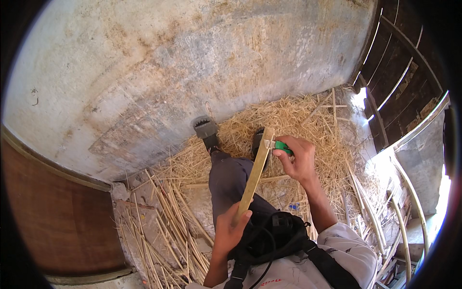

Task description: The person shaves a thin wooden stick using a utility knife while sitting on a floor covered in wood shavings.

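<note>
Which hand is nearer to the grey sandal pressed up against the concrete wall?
Left, though not by much. The left hand grips the lower end of the pale bamboo strip, below the grey sandal. The right hand, holding a green-handled knife, is off to its right.

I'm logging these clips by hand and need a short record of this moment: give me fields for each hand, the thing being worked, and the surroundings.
left hand: grips the lower end of the bamboo strip
right hand: holds a green-handled knife against the upper end of the strip
bamboo strip: long, pale, slanting up from the lap toward the knife
ground: straw underfoot, loose bamboo sticks at left
backdrop: stained plaster wall, dark wooden door at right
worn gear: black bag on the chest
</note>
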The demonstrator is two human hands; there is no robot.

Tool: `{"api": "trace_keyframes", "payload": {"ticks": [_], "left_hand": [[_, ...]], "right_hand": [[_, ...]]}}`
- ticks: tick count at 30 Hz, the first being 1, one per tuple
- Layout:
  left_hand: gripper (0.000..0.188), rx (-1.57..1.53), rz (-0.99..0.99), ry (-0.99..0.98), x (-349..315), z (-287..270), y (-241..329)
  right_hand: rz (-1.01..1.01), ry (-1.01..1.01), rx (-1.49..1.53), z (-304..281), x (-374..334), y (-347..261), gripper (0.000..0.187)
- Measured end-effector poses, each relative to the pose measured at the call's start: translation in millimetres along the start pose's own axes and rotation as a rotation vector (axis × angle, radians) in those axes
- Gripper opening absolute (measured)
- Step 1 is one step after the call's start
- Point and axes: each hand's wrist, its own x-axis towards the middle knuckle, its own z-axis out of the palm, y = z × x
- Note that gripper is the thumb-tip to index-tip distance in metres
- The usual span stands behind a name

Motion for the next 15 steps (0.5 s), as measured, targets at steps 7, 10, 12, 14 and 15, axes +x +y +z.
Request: {"api": "trace_keyframes", "payload": {"ticks": [7,10,12,14,15], "left_hand": [[0.033,-0.074,-0.043,-0.019,0.4,-0.5,-3.5],[0.033,-0.073,-0.011,-0.014,1.0,0.4,-7.5],[0.035,-0.08,0.006,-0.035,0.8,0.6,-12.3],[0.035,-0.1,-0.016,-0.054,0.0,-1.1,-13.3],[0.037,-0.113,-0.036,-0.064,0.0,-2.4,-12.8]], "right_hand": [[0.095,0.054,0.004,4.5,-1.4,3.6,0.027],[0.125,0.006,0.047,3.2,-1.1,6.1,0.028],[0.126,-0.05,0.102,-0.2,-1.4,9.6,0.028],[0.177,-0.138,0.373,2.1,0.2,13.6,0.033],[0.203,-0.181,0.509,3.6,0.0,16.3,0.036]]}}
